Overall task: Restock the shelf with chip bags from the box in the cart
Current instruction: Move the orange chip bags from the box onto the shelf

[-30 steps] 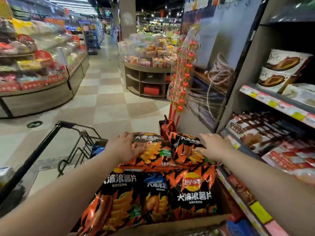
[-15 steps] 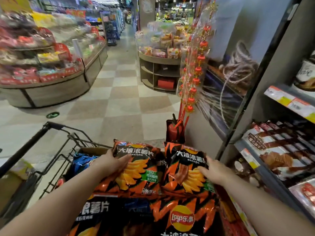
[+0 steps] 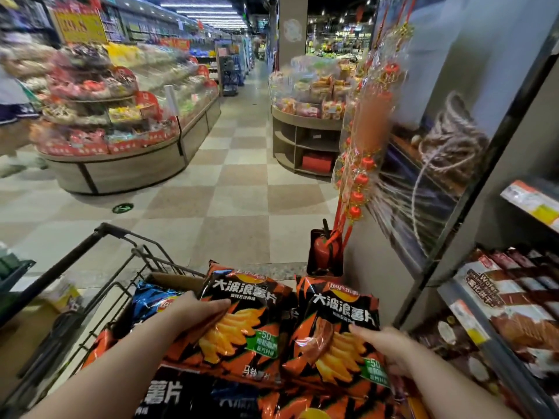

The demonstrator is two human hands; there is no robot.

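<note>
We hold two: left hand [image 3: 193, 313] curls round left bag [image 3: 245, 325], right hand [image 3: 390, 349] pinches right bag [image 3: 335, 322] (one blue bag [image 3: 151, 303] left of our fingers).

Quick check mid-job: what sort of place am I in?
A supermarket aisle, almost certainly: a wire cart of chip bags, a tiered snack display across the floor, a shelf with price tags. The left hand grips the left bag, the right hand the right bag.

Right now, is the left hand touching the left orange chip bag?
Touching. In the head view the left hand grips the left orange chip bag, fingers lying across its front.
</note>
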